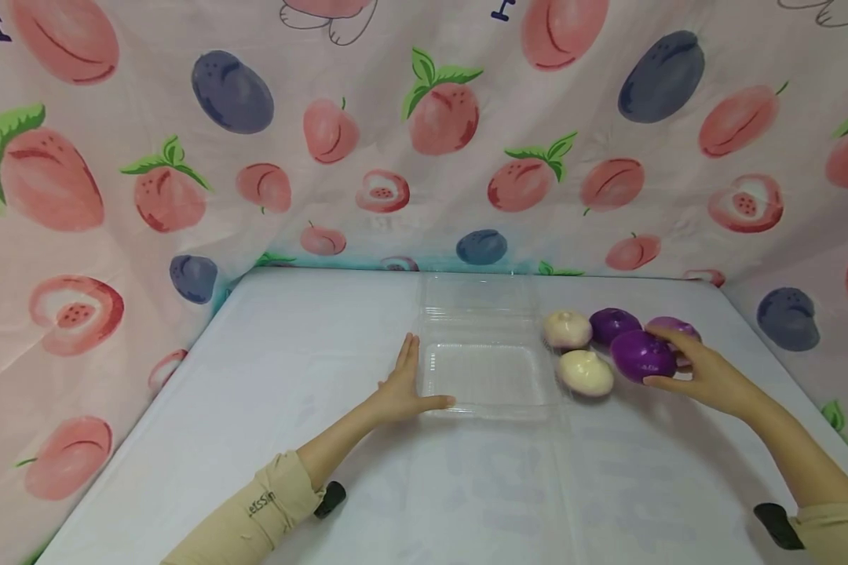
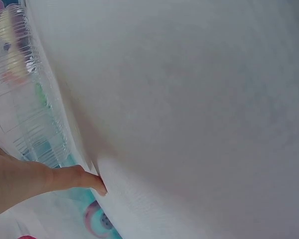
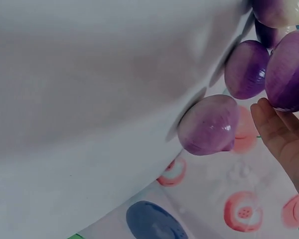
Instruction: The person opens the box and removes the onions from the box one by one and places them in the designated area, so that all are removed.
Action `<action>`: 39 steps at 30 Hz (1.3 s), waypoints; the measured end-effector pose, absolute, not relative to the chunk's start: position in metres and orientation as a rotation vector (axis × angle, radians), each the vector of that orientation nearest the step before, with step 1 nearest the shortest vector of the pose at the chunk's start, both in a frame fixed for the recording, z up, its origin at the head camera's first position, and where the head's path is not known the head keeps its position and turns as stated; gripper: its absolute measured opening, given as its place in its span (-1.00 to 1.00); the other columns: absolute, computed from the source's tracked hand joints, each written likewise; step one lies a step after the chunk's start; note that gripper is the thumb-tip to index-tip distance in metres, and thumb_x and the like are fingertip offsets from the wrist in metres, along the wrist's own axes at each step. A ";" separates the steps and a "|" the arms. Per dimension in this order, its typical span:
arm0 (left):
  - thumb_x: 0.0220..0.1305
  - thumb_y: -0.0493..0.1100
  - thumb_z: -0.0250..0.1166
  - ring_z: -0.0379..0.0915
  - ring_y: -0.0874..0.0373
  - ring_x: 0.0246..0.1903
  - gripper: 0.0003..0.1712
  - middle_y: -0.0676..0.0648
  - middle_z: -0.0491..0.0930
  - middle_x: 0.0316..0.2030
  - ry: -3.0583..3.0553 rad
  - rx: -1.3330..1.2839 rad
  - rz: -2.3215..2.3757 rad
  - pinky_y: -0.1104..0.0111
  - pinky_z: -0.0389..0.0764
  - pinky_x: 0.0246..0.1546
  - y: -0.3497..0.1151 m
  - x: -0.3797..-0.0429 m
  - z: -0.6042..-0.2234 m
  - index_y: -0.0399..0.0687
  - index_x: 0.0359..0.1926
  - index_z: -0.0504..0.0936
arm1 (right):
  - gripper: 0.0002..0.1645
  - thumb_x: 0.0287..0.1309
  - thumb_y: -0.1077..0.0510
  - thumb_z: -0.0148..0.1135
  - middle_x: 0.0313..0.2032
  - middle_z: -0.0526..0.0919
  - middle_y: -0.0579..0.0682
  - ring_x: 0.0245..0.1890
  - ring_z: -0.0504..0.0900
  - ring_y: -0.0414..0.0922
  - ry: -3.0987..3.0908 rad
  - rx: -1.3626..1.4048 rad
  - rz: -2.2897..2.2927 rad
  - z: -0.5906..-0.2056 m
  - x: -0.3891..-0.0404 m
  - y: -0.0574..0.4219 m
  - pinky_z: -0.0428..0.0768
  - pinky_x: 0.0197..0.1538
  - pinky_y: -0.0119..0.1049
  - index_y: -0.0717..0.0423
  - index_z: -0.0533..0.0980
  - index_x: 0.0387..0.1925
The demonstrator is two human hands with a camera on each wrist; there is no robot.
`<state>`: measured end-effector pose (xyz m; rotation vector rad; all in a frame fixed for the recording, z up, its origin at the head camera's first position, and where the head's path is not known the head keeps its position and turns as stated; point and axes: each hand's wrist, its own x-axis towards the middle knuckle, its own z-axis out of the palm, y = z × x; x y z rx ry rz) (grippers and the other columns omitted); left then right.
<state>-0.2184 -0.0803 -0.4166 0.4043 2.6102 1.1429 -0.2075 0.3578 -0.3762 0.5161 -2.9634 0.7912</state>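
Observation:
My right hand [image 1: 710, 377] holds a purple onion [image 1: 643, 355] between thumb and fingers; in the right wrist view, fingertips touch this onion [image 3: 291, 72] from below. Behind it lie another dark purple onion [image 1: 613, 323] and a lighter purple onion [image 1: 674, 323], the latter partly hidden by the hand. Two pale onions [image 1: 586, 373] sit to the left of the held one. A clear plastic box [image 1: 486, 410] with its lid folded back stands in the middle. My left hand [image 1: 399, 392] rests at the box's left side, thumb and fingers spread straight.
A white cloth covers the table [image 1: 311, 329]. Fruit-printed fabric [image 1: 374, 133] hangs behind the table and along both sides. The clear lid [image 1: 477, 292] reaches the table's back edge. The pale onions sit close to the box's right side.

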 end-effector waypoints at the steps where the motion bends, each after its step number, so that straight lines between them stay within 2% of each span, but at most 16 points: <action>1: -0.01 0.25 0.39 -0.42 -0.15 0.47 0.39 -0.15 -0.52 0.48 2.610 0.404 1.144 -0.53 -0.19 0.08 -0.081 -0.219 -0.417 -0.18 0.47 -0.39 | -0.10 0.05 0.11 0.37 0.10 0.27 0.56 -0.07 0.48 0.47 -2.974 0.515 0.797 -0.377 -0.209 0.358 0.53 -0.10 0.23 0.42 0.14 0.28; 15: -0.02 0.23 0.40 -0.26 -0.22 0.45 0.39 -0.16 -0.50 0.48 2.625 0.410 1.137 -0.54 -0.15 0.06 -0.081 -0.219 -0.420 -0.21 0.46 -0.38 | -0.12 0.05 0.09 0.37 0.14 0.26 0.60 0.00 0.41 0.49 -3.057 0.525 0.786 -0.390 -0.216 0.361 0.56 -0.12 0.20 0.44 0.17 0.26; 20: -0.03 0.25 0.40 -0.27 -0.21 0.45 0.40 -0.17 -0.49 0.48 2.624 0.418 1.138 -0.54 -0.14 0.05 -0.081 -0.219 -0.420 -0.22 0.46 -0.38 | -0.11 0.06 0.05 0.36 0.18 0.24 0.56 0.07 0.35 0.46 -3.099 0.503 0.791 -0.391 -0.216 0.360 0.53 -0.07 0.23 0.41 0.17 0.27; 31: 0.00 0.19 0.41 -0.24 -0.24 0.45 0.38 -0.18 -0.48 0.48 2.630 0.407 1.156 -0.54 -0.15 0.06 -0.080 -0.219 -0.419 -0.24 0.46 -0.38 | -0.09 0.05 0.04 0.36 0.21 0.20 0.58 0.11 0.31 0.49 -3.118 0.511 0.791 -0.395 -0.219 0.361 0.49 -0.07 0.30 0.43 0.17 0.28; 39: -0.01 0.23 0.40 -0.29 -0.23 0.45 0.39 -0.18 -0.49 0.48 2.626 0.399 1.152 -0.54 -0.15 0.06 -0.079 -0.218 -0.418 -0.22 0.46 -0.39 | -0.06 0.06 -0.02 0.36 0.21 0.18 0.58 0.13 0.27 0.50 -3.162 0.463 0.759 -0.397 -0.222 0.361 0.46 -0.05 0.34 0.41 0.15 0.29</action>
